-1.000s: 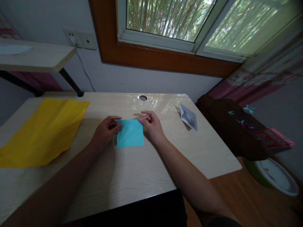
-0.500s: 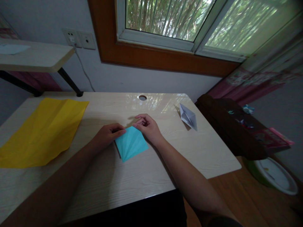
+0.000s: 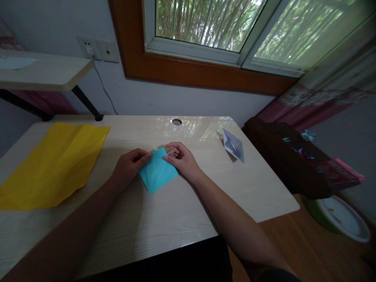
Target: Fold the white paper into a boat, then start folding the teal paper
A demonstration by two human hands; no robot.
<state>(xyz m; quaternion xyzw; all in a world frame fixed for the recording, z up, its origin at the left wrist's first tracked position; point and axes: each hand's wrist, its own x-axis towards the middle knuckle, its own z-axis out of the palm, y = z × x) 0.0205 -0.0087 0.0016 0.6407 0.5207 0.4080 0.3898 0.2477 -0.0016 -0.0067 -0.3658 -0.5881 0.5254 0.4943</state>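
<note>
Head view: both hands, left hand [image 3: 127,167] and right hand [image 3: 182,159], pinch the blue paper [image 3: 157,174] closed-fingered; uneven pressure risks a skewed crease.

Looks like a room in somebody's home, set up as a little hobby corner. There's a light wood-grain desk [image 3: 164,211] pushed against a plain wall under a window [image 3: 205,27] with a chunky brown wooden frame, greenery outside. Wall sockets [image 3: 98,49] with a cord plugged in sit above the desk's far left corner, and a shelf [image 3: 44,72] juts out beside them. Off the right edge there's patterned pink fabric [image 3: 317,100], dark furniture [image 3: 282,156] with clutter on it, a basin [image 3: 340,219] on wooden flooring.
</note>
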